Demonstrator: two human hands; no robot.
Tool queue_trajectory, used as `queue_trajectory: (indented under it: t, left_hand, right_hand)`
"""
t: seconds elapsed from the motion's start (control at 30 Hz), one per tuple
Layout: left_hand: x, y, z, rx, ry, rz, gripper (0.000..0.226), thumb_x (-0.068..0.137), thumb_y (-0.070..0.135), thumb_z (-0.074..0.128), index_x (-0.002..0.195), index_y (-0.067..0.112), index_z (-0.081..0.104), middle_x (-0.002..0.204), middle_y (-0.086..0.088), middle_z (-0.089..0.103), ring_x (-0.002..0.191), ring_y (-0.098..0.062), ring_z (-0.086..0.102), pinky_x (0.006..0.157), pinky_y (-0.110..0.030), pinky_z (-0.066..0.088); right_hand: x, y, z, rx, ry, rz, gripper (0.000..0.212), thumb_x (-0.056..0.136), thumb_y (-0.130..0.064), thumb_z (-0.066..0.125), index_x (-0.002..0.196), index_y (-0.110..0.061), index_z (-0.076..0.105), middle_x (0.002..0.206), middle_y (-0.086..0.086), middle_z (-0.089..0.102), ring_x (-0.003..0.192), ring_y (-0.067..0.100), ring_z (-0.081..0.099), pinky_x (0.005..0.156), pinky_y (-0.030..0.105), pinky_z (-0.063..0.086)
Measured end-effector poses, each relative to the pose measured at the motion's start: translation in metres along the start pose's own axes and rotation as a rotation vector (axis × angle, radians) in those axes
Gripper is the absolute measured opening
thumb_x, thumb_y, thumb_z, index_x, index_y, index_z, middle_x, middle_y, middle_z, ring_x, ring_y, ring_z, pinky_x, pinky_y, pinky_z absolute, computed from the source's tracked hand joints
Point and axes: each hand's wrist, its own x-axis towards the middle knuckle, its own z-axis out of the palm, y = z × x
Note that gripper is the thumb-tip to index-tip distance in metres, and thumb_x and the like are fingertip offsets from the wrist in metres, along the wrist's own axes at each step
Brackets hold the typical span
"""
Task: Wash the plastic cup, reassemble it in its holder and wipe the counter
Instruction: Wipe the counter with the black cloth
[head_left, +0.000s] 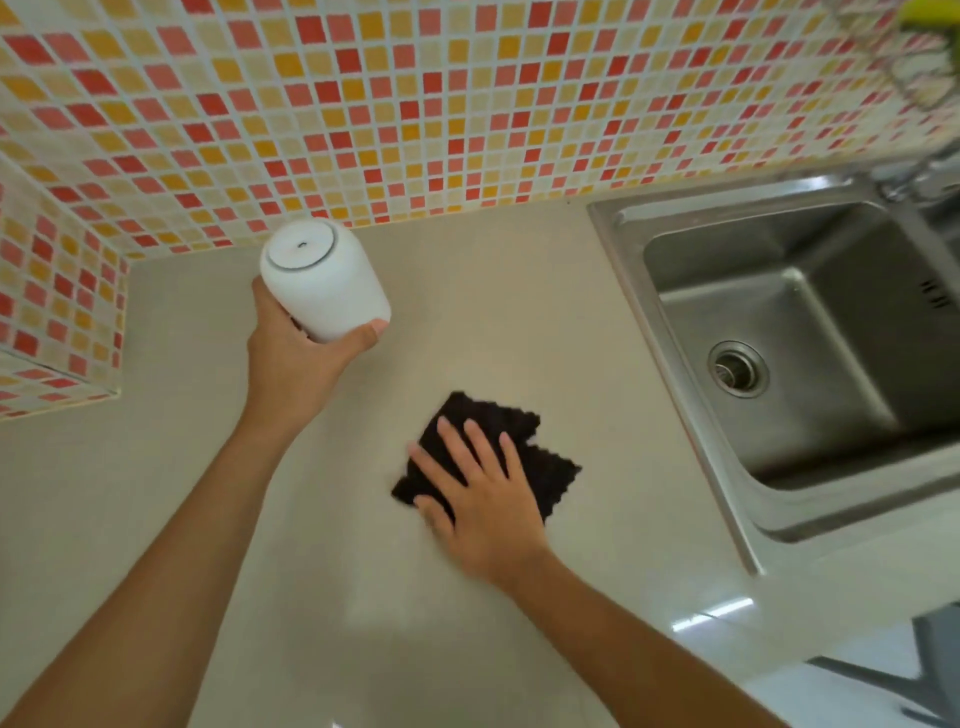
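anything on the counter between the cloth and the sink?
No. In the head view, only bare counter separates the dark cloth from the sink.

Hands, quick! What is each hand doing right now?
Left hand: grips the white cup, lifted off the counter.
Right hand: open, fingers flat, pressing the dark cloth on the counter.
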Motion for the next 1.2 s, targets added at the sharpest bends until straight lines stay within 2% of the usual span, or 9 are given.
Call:
queue_trajectory:
  t: [0.1, 0.2, 0.37, 0.47, 0.67, 0.8, 0.93, 1.07, 1.2]
  left_hand:
    - [-0.007, 0.003, 0.007, -0.004, 0.008, 0.005, 0.097, 0.061, 0.041, 0.086, 0.138, 0.032, 0.028, 0.130, 0.016, 0.049, 0.115, -0.002, 0.051, 0.089, -0.018, 0.043]
    - [-0.018, 0.002, 0.012, 0.008, -0.006, 0.004, 0.095, 0.062, 0.041, 0.086, 0.137, 0.033, 0.028, 0.130, 0.016, 0.049, 0.114, -0.001, 0.050, 0.083, -0.010, 0.041]
    - [-0.024, 0.001, 0.021, 0.008, -0.036, -0.028, 0.098, 0.063, 0.040, 0.086, 0.140, 0.031, 0.026, 0.133, 0.016, 0.048, 0.114, -0.001, 0.049, 0.082, -0.007, 0.038]
    - [-0.021, 0.004, 0.031, -0.016, -0.034, -0.037, 0.096, 0.063, 0.039, 0.086, 0.139, 0.032, 0.027, 0.128, 0.019, 0.049, 0.112, 0.000, 0.050, 0.079, -0.006, 0.038]
    - [-0.027, 0.014, 0.062, -0.025, -0.070, -0.030, 0.097, 0.061, 0.041, 0.086, 0.138, 0.032, 0.028, 0.130, 0.017, 0.049, 0.113, -0.002, 0.051, 0.082, -0.010, 0.041]
    - [-0.037, 0.019, 0.083, -0.032, -0.027, -0.025, 0.098, 0.062, 0.039, 0.087, 0.139, 0.032, 0.026, 0.130, 0.018, 0.048, 0.114, -0.001, 0.051, 0.087, -0.014, 0.043]
    - [-0.043, 0.025, 0.097, -0.050, 0.008, -0.049, 0.097, 0.061, 0.041, 0.087, 0.137, 0.034, 0.027, 0.130, 0.019, 0.049, 0.116, 0.000, 0.051, 0.092, -0.021, 0.046]
    - [-0.040, 0.034, 0.104, -0.060, 0.045, -0.067, 0.099, 0.063, 0.037, 0.087, 0.141, 0.029, 0.026, 0.131, 0.017, 0.048, 0.113, 0.004, 0.050, 0.091, -0.016, 0.044]
    - [-0.036, 0.044, 0.107, -0.059, 0.083, -0.073, 0.098, 0.064, 0.037, 0.086, 0.140, 0.028, 0.026, 0.130, 0.017, 0.048, 0.114, 0.002, 0.050, 0.087, -0.009, 0.043]
  right_hand:
    - [0.101, 0.047, -0.019, -0.055, -0.021, 0.189, 0.055, 0.098, -0.057, 0.014, 0.151, -0.042, 0.009, 0.162, -0.002, 0.004, 0.148, 0.024, 0.001, 0.118, 0.051, -0.002]
    - [0.117, 0.062, -0.019, -0.043, -0.027, 0.259, 0.056, 0.099, -0.056, 0.011, 0.152, -0.039, 0.006, 0.162, -0.001, 0.002, 0.148, 0.025, -0.001, 0.118, 0.050, -0.004]
    - [-0.076, 0.017, -0.002, -0.008, 0.013, 0.213, 0.055, 0.101, -0.051, 0.024, 0.152, -0.036, 0.014, 0.161, 0.000, 0.010, 0.148, 0.025, 0.008, 0.117, 0.052, 0.012]
    - [-0.114, 0.040, -0.007, -0.040, -0.026, 0.167, 0.056, 0.099, -0.054, 0.026, 0.151, -0.039, 0.014, 0.161, -0.002, 0.013, 0.148, 0.024, 0.012, 0.115, 0.053, 0.017]
    - [0.039, 0.140, -0.036, -0.058, 0.044, 0.269, 0.054, 0.098, -0.055, 0.019, 0.149, -0.039, 0.025, 0.159, 0.002, 0.021, 0.146, 0.028, 0.018, 0.117, 0.052, 0.011]
    - [0.127, 0.164, -0.053, -0.042, -0.039, 0.310, 0.056, 0.098, -0.055, 0.011, 0.152, -0.039, 0.007, 0.162, 0.002, 0.002, 0.148, 0.028, -0.001, 0.118, 0.051, -0.003]
    - [0.010, 0.125, -0.033, -0.034, -0.021, 0.038, 0.054, 0.100, -0.053, 0.018, 0.152, -0.038, 0.015, 0.162, 0.002, 0.007, 0.148, 0.028, 0.003, 0.117, 0.053, 0.005]
    - [-0.131, 0.099, -0.027, 0.022, -0.197, -0.346, 0.051, 0.100, -0.056, 0.026, 0.149, -0.043, 0.019, 0.162, -0.005, 0.008, 0.148, 0.025, 0.004, 0.116, 0.057, 0.010]
    - [-0.087, 0.120, -0.028, 0.031, -0.210, -0.604, 0.048, 0.099, -0.058, 0.032, 0.145, -0.046, 0.032, 0.159, -0.005, 0.022, 0.148, 0.022, 0.010, 0.116, 0.055, 0.011]
